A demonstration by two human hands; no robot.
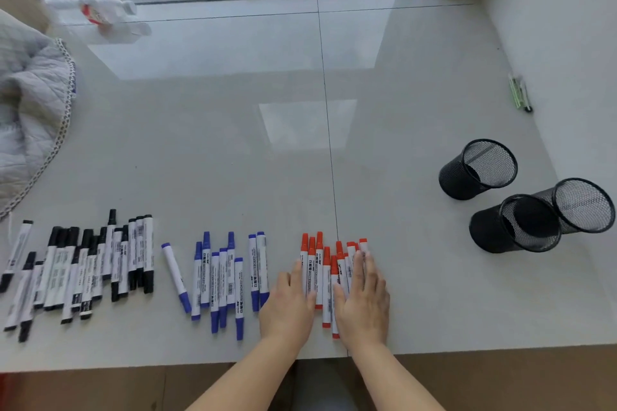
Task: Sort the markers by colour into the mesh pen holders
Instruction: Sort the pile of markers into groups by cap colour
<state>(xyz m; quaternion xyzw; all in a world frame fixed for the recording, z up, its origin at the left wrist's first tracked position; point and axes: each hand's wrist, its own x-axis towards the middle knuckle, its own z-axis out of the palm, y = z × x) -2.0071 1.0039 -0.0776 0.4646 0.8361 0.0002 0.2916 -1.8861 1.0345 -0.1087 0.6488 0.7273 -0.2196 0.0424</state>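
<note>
— Three mesh pen holders on the right of the surface [384, 110], correct?

— Correct. One holder [478, 169] stands apart at the back; two nearer ones, [516, 224] and [582, 205], touch or overlap each other. All three look empty, though the mesh hides their lower insides.

— Marker groups?

— Three, along the near edge. Black markers [83, 267] on the left, roughly twenty; they overlap, so no exact count. Blue markers [220, 280] in the middle: ten, one of them lying slanted and apart on the left. Red markers [325, 274] right of centre: about ten caps visible, the rest covered.

— Hands?

— Left hand [288, 305] lies flat and open against the left side of the red group. Right hand [364, 300] lies flat and open, fingers over the right side of the group. Neither grips anything.

— Other items?

— Grey quilted fabric [30, 117] with a chain trim, cut off at the left. A clear plastic bottle [100, 15] lying by the window, blurred. A small green-and-black object [519, 93] by the right wall, too small to identify.
</note>
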